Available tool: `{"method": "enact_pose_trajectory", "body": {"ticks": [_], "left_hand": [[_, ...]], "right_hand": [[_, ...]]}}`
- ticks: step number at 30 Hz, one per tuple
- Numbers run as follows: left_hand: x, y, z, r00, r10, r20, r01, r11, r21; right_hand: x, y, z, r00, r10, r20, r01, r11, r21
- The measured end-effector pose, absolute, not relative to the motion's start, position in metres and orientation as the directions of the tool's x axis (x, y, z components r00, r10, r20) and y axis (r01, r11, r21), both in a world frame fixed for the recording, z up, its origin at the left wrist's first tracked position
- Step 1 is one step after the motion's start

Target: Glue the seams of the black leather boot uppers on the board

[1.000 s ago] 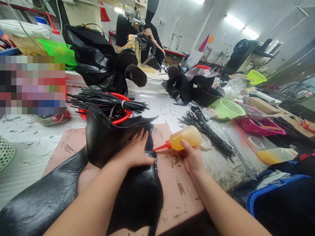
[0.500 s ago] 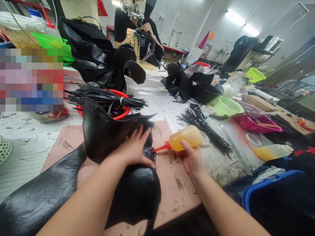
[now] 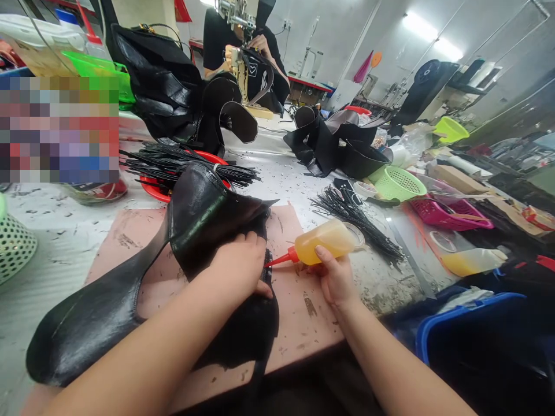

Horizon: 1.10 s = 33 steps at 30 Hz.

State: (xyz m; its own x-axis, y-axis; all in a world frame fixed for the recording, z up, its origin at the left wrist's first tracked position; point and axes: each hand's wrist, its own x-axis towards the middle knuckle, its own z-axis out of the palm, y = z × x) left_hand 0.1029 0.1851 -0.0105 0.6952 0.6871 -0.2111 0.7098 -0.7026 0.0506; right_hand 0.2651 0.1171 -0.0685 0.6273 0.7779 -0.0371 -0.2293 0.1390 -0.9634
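Note:
A black leather bag piece point(image 3: 203, 214) with a long wide strap point(image 3: 95, 312) lies across the pink work board point(image 3: 307, 323). My left hand point(image 3: 240, 263) is on the piece near its right edge, fingers curled over the leather and thumb lower down; what the fingertips grip is partly hidden. In my right hand point(image 3: 338, 280) is a squeeze bottle point(image 3: 325, 241) of yellow liquid, tilted with its red nozzle point(image 3: 281, 257) pointing left. The nozzle tip meets the leather edge close to my left hand.
Bundled thin black strips point(image 3: 186, 164) lie over a red basket point(image 3: 156, 188) behind the leather. More black strips point(image 3: 359, 225), a green basket point(image 3: 399, 184) and a second bottle point(image 3: 472, 262) are rightward. A blue-rimmed bin point(image 3: 468, 309) stands lower right. Opposite, a person works at a sewing machine point(image 3: 240, 69).
My left hand's spread fingers have curled in on the leather, and the right edge has shifted. The bottle tip stays at that edge. The whole view has moved slightly.

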Motion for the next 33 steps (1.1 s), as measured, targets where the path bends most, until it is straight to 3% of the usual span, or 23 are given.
{"method": "enact_pose_trajectory", "body": {"ticks": [5,16,22,33], "left_hand": [[0.090,0.176,-0.021,0.717,0.650,-0.252,0.682,-0.729,0.062],[0.066,0.169,-0.051,0.716,0.680,-0.157,0.698,-0.696,0.168],[0.061,0.169,-0.060,0.734,0.673,-0.090,0.678,-0.717,0.163],[0.063,0.170,-0.057,0.732,0.669,-0.128,0.681,-0.716,0.153]], "right_hand": [[0.264,0.112,-0.068,0.608,0.794,-0.022,-0.222,0.144,-0.964],[0.260,0.096,-0.065,0.583,0.812,-0.022,-0.229,0.138,-0.964],[0.260,0.085,-0.066,0.590,0.804,-0.068,-0.257,0.108,-0.960],[0.259,0.065,-0.063,0.601,0.792,-0.110,-0.252,0.057,-0.966]]}}
